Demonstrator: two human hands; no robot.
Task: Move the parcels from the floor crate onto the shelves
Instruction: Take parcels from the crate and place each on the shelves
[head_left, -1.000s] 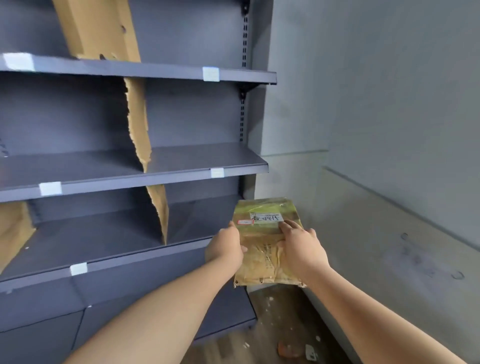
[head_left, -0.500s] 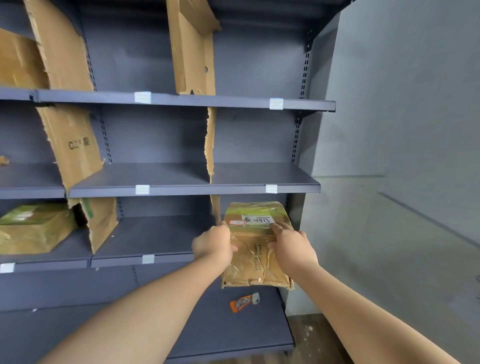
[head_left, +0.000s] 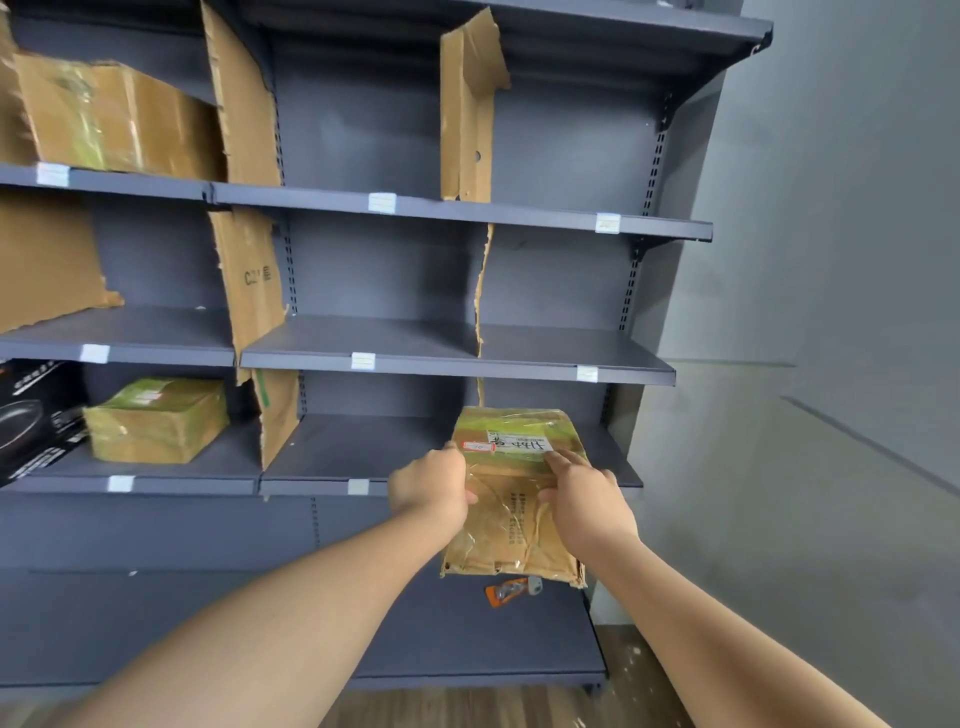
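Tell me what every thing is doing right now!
Held parcel: gripped by both hands, not yet on a shelf.
Left hand: closed on parcel's left edge.
Right hand: closed on parcel's right edge.
Green parcel: resting flat on shelf.
Big box: sitting on upper shelf.
Orange packet: lying on bottom shelf.

My two arms enter from the bottom edge, bare from forearm to wrist, no sleeve showing. Left hand (head_left: 434, 486) and right hand (head_left: 584, 499) are bare: no gloves, no rings, no watch or band at either wrist.
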